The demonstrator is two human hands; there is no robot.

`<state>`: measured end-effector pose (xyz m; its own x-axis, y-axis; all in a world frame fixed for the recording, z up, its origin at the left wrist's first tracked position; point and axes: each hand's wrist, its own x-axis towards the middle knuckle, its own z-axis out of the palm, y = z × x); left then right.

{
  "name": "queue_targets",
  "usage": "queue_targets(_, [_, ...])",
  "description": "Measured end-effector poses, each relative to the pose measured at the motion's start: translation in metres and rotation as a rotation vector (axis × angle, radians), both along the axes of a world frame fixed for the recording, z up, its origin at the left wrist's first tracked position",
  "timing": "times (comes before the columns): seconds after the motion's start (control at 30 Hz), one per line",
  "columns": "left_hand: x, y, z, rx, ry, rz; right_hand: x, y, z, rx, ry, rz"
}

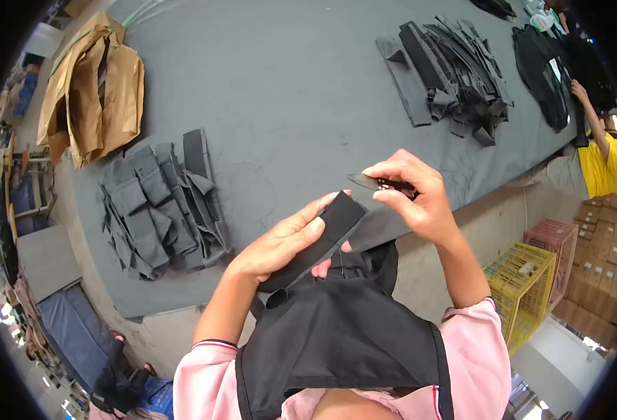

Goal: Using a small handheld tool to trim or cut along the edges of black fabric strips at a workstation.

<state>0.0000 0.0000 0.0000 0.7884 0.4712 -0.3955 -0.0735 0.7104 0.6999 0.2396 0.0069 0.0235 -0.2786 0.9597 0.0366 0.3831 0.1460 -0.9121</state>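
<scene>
My left hand (291,238) is closed round a folded dark fabric strip (340,218), thumb on top and fingertips showing below its near edge. The strip slants from near my apron up to its far end. Just right of that end, my right hand (413,192) pinches small black-handled thread snips (395,187) between thumb and fingers. Their pointed metal blade faces left, close to the strip; I cannot tell whether it touches a thread. More dark cloth hangs under the strip at the table's near edge.
Dark fabric pieces lie in a pile (158,206) at left and another pile (452,77) at far right on the grey-covered table (287,91). A brown paper bag (91,91) stands far left. A person in a yellow shirt (602,164) works at right, near yellow crates (522,280).
</scene>
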Motion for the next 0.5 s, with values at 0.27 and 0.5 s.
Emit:
queue_targets(0.27, [0.0,-0.002,0.001,-0.009,-0.023,0.047,0.002,-0.018,-0.017,-0.198,0.296,-0.08])
queue_targets(0.5, [0.003,-0.006,-0.001,0.121,0.024,0.029,-0.009,-0.023,-0.012,-0.516,0.512,-0.074])
